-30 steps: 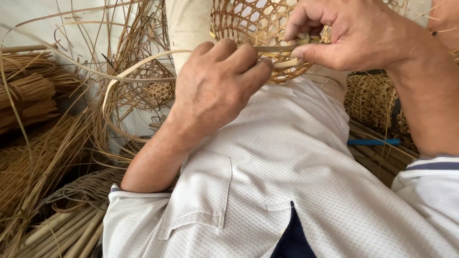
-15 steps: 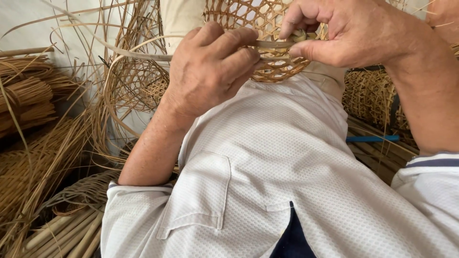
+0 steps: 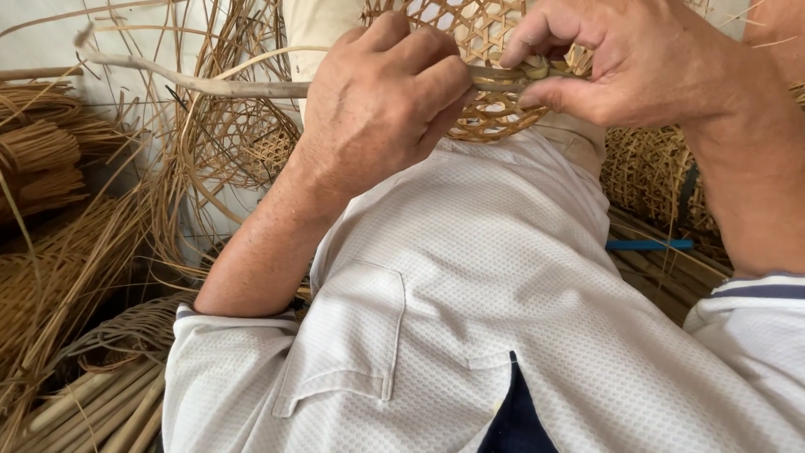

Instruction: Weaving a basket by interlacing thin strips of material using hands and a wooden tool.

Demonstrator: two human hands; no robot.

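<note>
An open-weave bamboo basket (image 3: 486, 50) rests against my chest at the top middle of the head view. My left hand (image 3: 381, 101) is closed around a long flat cane strip (image 3: 210, 84) that runs out to the left. My right hand (image 3: 625, 59) pinches the same strip between thumb and fingers at the basket's rim (image 3: 524, 77). The two hands sit almost side by side along the rim. My white shirt (image 3: 470, 302) fills the lower half of the view.
A second woven basket frame (image 3: 239, 143) and loose cane strands stand at the left. Bundles of split cane (image 3: 42, 151) lie at the far left, bamboo poles (image 3: 101, 411) at the bottom left. Another woven piece (image 3: 654, 172) and a blue stick (image 3: 650, 245) lie on the right.
My left hand has slid up and to the right along the strip toward my right hand. The strip's free end has straightened and swung out to the left.
</note>
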